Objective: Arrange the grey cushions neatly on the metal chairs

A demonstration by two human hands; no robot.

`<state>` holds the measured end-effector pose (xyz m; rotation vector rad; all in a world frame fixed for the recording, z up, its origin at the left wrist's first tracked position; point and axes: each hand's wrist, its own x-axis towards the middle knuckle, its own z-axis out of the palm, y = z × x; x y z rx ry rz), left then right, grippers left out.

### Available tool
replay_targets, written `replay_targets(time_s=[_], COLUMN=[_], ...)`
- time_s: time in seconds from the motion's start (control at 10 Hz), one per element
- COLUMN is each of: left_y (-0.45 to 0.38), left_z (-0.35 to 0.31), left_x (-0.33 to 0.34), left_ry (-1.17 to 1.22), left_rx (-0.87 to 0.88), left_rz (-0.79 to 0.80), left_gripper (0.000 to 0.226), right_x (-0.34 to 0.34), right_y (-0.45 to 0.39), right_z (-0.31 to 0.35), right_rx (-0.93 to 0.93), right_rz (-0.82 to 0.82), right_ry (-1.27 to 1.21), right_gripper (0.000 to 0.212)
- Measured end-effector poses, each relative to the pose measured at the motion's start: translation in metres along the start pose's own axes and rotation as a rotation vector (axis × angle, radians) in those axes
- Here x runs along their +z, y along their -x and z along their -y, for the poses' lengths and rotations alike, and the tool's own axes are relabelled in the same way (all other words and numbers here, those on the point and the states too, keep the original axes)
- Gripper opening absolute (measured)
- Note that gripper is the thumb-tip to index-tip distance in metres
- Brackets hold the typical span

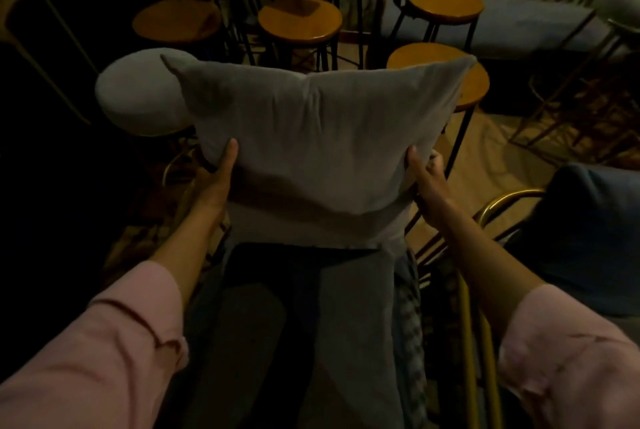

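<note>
A person in pink sleeves holds a square grey cushion upright over the seat of a brass-framed metal chair in a dim room crowded with wooden-topped stools. The left hand is closed on the cushion's lower left side, thumb pressed into the front face; the right hand pinches the lower right side the same way, fingers curled behind the fabric. The cushion's bottom edge appears to rest on a second grey cushion lying flat along the seat, though shadow hides the exact line of contact. A round grey pad sits just beside the cushion's upper left corner, and another cushioned chair stands to the right. The cushion looks light and soft: its top edge sags in the middle, its corners poke up like ears, and the filling dents under both thumbs. It would likely slump if held by one corner, so a grip on both sides, low down, seems the surest way to set it square against the chair's back edge.
</note>
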<state>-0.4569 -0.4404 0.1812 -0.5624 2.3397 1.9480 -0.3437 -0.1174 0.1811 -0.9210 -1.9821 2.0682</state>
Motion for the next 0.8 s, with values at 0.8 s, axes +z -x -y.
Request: replay_targets(time_s=[0.8], left_y=[0.019], left_z=[0.107], left_x=[0.038], left_ry=[-0.416], left_rx=[-0.212], left_rz=[0.36], left_gripper=[0.064], right_x=[-0.002], right_y=[0.022], right_z=[-0.116], right_rx=[0.55], right_rz=[0.237], right_ry=[0.253], right_gripper=[0.057])
